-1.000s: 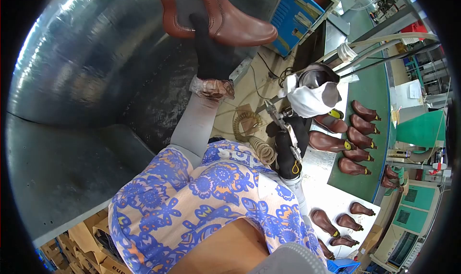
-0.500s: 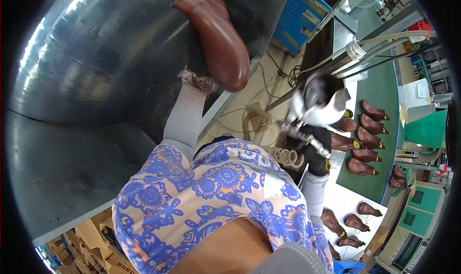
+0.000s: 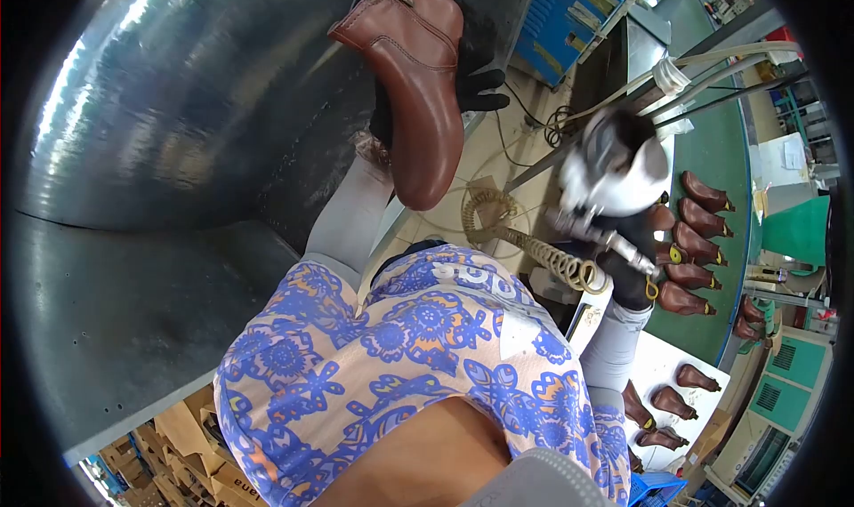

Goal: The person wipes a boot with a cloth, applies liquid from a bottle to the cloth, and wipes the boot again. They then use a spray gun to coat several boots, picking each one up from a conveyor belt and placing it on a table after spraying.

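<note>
A brown ankle boot (image 3: 418, 98) with a zip near its top hangs toe-down at the upper centre. My left hand (image 3: 480, 93), in a black glove, holds it from behind, with fingers stretched out past the boot's right edge and the palm hidden. Over on the right, my right hand (image 3: 625, 262), also gloved in black, is closed around a metal spray gun (image 3: 614, 240) with a blurred white and black cup (image 3: 618, 164) on top. The gun is close to the boots on the green surface.
A dark, shiny metal booth (image 3: 178, 133) fills the left side. Several brown boots (image 3: 698, 253) lie on a green belt (image 3: 685, 151), others on a white board (image 3: 703, 356). A coiled hose (image 3: 543, 253) hangs before me. A blue cabinet (image 3: 565, 22) stands at the back.
The boot in my left hand has turned to show its zip side and moved slightly down, and gloved fingers now show beside it. My right hand has shifted right with the spray gun.
</note>
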The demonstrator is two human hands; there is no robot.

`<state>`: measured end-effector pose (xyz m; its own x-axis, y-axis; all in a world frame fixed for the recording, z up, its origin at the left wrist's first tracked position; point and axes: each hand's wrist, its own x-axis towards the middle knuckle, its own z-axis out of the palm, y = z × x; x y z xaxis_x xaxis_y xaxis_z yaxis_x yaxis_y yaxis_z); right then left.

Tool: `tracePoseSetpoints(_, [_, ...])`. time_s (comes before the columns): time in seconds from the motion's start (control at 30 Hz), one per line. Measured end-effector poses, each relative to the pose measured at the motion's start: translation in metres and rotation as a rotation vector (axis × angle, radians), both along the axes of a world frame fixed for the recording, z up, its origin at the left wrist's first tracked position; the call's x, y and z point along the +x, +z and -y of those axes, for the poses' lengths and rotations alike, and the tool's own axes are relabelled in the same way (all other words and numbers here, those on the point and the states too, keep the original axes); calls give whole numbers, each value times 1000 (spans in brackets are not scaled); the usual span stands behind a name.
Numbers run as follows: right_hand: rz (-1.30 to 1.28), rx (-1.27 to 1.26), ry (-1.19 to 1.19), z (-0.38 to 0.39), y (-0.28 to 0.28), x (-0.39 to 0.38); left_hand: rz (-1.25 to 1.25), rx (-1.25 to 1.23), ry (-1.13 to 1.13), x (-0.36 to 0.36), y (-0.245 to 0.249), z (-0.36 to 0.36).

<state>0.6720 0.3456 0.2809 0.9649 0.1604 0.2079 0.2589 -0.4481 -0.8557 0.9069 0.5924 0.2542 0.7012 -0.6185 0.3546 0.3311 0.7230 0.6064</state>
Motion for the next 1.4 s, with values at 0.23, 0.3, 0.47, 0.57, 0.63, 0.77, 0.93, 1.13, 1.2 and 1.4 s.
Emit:
tracePoseSetpoints(0.23, [201, 63, -97, -35, 23, -1, 7, -17, 271, 28, 14, -21])
tracePoseSetpoints(0.3, [124, 16, -7, -38, 19, -6, 22, -18, 377, 39, 21, -32])
tracePoseSetpoints(0.47, [38, 37, -381, -44, 14, -2, 116, 104, 637, 24, 46, -43])
tracePoseSetpoints(0.57, [129, -58, -311, -49, 25, 3, 144, 98, 656, 11, 63, -43])
tracePoseSetpoints(0.63, [121, 74, -133, -55, 33, 4, 158, 163, 671, 22, 59, -51])
tracePoseSetpoints(0.77, [205, -6, -266, -52, 27, 4, 176, 202, 694, 25, 58, -51])
tracePoseSetpoints(0.93, [143, -79, -307, -50, 27, -2, 183, 147, 707, 21, 62, -46])
tracePoseSetpoints(1.13, [186, -53, -187, -49, 28, -13, 179, 81, 701, 18, 61, -30])
tracePoseSetpoints(1.2, [177, -34, -421, -63, 38, -15, 177, 67, 696, 18, 61, -27])
tracePoseSetpoints(1.4, [169, 87, -216, -53, 31, -20, 172, 39, 639, 25, 62, -16])
